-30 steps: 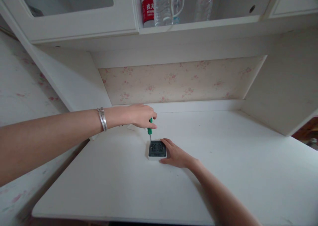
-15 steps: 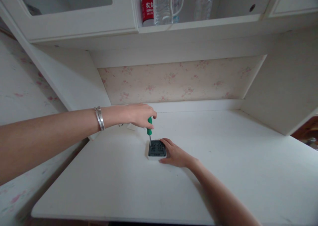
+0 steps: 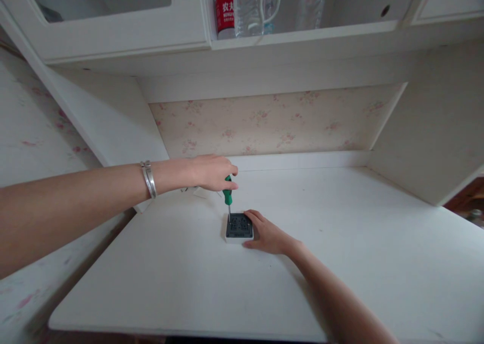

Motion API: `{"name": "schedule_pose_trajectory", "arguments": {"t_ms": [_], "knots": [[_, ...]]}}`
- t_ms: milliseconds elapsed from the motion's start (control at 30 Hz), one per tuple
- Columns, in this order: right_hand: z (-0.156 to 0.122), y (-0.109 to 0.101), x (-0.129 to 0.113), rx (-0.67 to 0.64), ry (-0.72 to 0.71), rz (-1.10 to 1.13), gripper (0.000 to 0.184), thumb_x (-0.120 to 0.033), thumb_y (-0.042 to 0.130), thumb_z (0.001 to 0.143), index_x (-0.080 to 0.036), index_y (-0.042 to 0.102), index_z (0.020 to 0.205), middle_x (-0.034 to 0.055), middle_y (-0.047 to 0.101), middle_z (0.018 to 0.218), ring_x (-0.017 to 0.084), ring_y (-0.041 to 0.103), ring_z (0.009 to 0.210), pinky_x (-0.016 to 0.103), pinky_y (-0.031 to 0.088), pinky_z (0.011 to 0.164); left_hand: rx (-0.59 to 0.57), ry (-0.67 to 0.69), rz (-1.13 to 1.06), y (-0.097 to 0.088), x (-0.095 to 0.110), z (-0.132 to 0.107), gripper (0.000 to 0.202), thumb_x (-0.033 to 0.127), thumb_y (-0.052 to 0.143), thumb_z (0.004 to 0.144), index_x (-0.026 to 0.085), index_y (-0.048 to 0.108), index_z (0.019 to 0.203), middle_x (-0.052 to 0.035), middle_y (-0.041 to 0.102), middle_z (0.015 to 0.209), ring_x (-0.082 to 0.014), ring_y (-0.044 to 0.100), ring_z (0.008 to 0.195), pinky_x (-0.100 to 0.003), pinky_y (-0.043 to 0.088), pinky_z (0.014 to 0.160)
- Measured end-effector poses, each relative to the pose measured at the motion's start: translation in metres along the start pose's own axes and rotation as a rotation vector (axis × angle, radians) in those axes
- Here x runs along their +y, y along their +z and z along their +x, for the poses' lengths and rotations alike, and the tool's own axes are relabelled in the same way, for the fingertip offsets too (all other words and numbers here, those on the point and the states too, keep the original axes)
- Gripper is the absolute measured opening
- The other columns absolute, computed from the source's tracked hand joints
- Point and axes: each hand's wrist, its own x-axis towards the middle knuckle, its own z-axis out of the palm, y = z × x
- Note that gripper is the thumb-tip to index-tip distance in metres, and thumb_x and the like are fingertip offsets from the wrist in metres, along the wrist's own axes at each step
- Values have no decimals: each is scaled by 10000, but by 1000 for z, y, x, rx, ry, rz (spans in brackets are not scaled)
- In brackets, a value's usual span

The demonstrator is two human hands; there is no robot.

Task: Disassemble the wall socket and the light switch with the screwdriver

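A small square socket module (image 3: 238, 228), dark grey on a white base, lies on the white desk (image 3: 264, 283). My left hand (image 3: 212, 173) is closed round the green handle of a screwdriver (image 3: 227, 198), which stands upright with its tip in the module's left side. A silver bangle (image 3: 147, 179) sits on that wrist. My right hand (image 3: 269, 233) rests on the desk with its fingers curled against the module's right edge, holding it in place.
A flowered back panel (image 3: 272, 125) and white side walls enclose the desk. On the shelf above stand a red-labelled bottle (image 3: 224, 9) and clear water bottles (image 3: 247, 6). Small white bits (image 3: 198, 192) lie behind my left hand.
My left hand has shifted slightly on the screwdriver handle, fingers regripping and moving a little up and back. The right hand and the module have stayed put.
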Motion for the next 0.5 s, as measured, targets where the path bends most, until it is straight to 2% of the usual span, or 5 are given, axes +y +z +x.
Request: {"name": "schedule_pose_trajectory", "arguments": {"t_ms": [167, 333, 400, 500], "knots": [[0, -1, -2, 2, -9, 7, 869, -375, 716, 664, -186, 291, 1397, 122, 353, 1388, 253, 418, 1231, 381, 326, 1052, 6, 137, 1, 1, 2, -1, 378, 474, 519, 806, 248, 616, 1093, -68, 630, 1073, -224, 577, 933, -299, 411, 763], [0, -1, -2, -5, 3, 21, 885, -367, 721, 658, -206, 278, 1406, 119, 338, 1402, 260, 407, 1242, 393, 323, 1053, -15, 152, 12, -1, -3, -3, 306, 270, 560, 760, 266, 625, 1059, -45, 626, 1090, -218, 571, 935, -290, 410, 741], [0, -1, -2, -8, 8, 20, 889, -372, 720, 660, -208, 273, 1410, 120, 328, 1410, 263, 400, 1249, 396, 319, 1056, -43, 112, 9, -3, -4, -3, 302, 290, 569, 757, 277, 629, 1053, -41, 639, 1066, -221, 577, 903, -290, 406, 716], [-1, -1, -1, -6, -5, 14, 884, -371, 718, 663, -205, 273, 1409, 118, 334, 1406, 256, 402, 1247, 390, 319, 1058, -62, -3, 29, -6, -2, -5, 374, 493, 561, 764, 282, 629, 1064, -57, 666, 985, -245, 587, 847, -308, 403, 686]]}}
